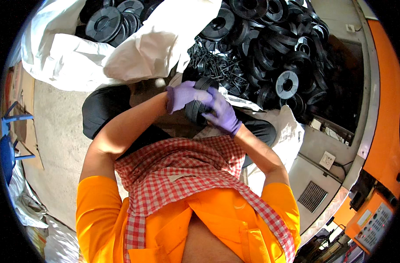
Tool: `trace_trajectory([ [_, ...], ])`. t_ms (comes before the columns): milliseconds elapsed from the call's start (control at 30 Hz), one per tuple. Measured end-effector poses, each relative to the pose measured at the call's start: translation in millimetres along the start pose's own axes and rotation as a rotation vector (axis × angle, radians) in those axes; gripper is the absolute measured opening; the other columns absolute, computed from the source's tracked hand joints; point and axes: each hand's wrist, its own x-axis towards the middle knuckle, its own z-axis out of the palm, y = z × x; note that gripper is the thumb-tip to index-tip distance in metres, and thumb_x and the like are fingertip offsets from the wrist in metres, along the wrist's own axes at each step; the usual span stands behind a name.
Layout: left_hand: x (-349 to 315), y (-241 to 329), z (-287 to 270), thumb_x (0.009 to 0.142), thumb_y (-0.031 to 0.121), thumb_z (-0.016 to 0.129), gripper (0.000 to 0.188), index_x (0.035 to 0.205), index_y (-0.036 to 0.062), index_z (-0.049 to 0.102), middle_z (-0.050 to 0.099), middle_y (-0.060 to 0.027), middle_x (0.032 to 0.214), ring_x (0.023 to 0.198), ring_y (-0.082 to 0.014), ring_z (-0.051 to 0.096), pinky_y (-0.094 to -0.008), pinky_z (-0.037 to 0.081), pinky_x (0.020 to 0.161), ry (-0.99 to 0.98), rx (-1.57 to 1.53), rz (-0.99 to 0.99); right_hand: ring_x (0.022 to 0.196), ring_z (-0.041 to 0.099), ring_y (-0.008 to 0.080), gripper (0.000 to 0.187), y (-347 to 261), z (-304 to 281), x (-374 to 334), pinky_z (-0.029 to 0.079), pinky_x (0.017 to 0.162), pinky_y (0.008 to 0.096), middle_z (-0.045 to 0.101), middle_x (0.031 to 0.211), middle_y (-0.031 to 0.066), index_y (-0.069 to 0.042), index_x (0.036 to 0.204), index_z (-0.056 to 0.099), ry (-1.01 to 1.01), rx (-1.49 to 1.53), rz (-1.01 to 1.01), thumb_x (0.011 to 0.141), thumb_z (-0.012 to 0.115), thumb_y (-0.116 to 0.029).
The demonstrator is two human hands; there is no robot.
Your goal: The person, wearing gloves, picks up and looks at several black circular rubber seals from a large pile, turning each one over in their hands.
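Both of my hands wear purple gloves and meet over my lap. Between them is a stack of black ringed plastic discs [194, 113], stood roughly on edge. My left hand [183, 96] is closed over the stack's upper left side. My right hand [223, 113] grips it from the right, fingers bent over the top, slightly smeared by motion. The fingers overlap, so part of the stack is hidden. Just beyond lies a heap of thin black plastic sprues [219, 70].
A large pile of black plastic spool discs [287, 84] fills the area ahead right. More discs [104, 24] lie in a white sack [77, 61] ahead left. At right stands an orange machine [386, 87] with a control panel [375, 228]. A blue frame [18, 118] is at far left.
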Motion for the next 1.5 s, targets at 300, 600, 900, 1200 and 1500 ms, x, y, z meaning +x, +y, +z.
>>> trace_trajectory([
  [300,8,-9,15,0.074,0.018,0.074,0.078,0.137,0.0014,0.032,0.059,-0.0066,0.11,0.098,-0.0118,0.055,-0.0257,0.044,0.087,0.313,0.377,0.144,0.095,0.059,0.0253,0.057,-1,-6,27,0.049,0.085,0.041,0.057,0.108,0.0105,-0.008,0.126,0.045,0.206,1.032,0.831,0.086,0.058,-0.046],
  [600,5,-12,31,0.073,0.019,0.072,0.057,0.121,0.0018,0.047,0.06,-0.0038,0.102,0.093,-0.0091,0.054,-0.0264,0.045,0.083,0.406,0.317,0.147,0.08,0.058,0.0303,0.03,13,17,27,0.048,0.07,0.038,0.055,0.083,0.0175,-0.005,0.106,0.043,0.395,0.256,0.7,0.091,0.056,-0.027],
  [900,6,11,14,0.07,0.013,0.071,0.047,0.113,0.0026,0.056,0.061,-0.0021,0.093,0.087,-0.0104,0.055,-0.0259,0.044,0.08,0.203,0.146,0.01,0.106,0.05,0.04,0.068,32,4,3,0.043,0.089,0.0471,0.048,0.118,0.0226,-0.008,0.131,0.038,0.089,-0.073,-0.036,0.07,0.068,-0.01],
  [1200,17,-16,-6,0.072,0.008,0.068,0.031,0.101,-0.0004,0.063,0.065,-0.003,0.091,0.084,-0.0121,0.059,-0.0251,0.046,0.079,0.244,-0.045,-0.106,0.103,0.055,0.0379,0.055,31,-19,15,0.047,0.086,0.0443,0.051,0.117,0.0205,-0.019,0.121,0.055,-0.166,-0.137,-0.254,0.068,0.068,-0.012],
  [1500,12,-1,19,0.074,0.011,0.07,0.051,0.121,0.0043,0.052,0.06,-0.0011,0.102,0.089,-0.0103,0.056,-0.0257,0.046,0.082,0.339,0.182,0.14,0.089,0.061,0.0367,0.064,33,12,16,0.052,0.066,0.0414,0.057,0.099,0.025,-0.002,0.113,0.042,0.113,0.153,0.446,0.078,0.067,-0.049],
])
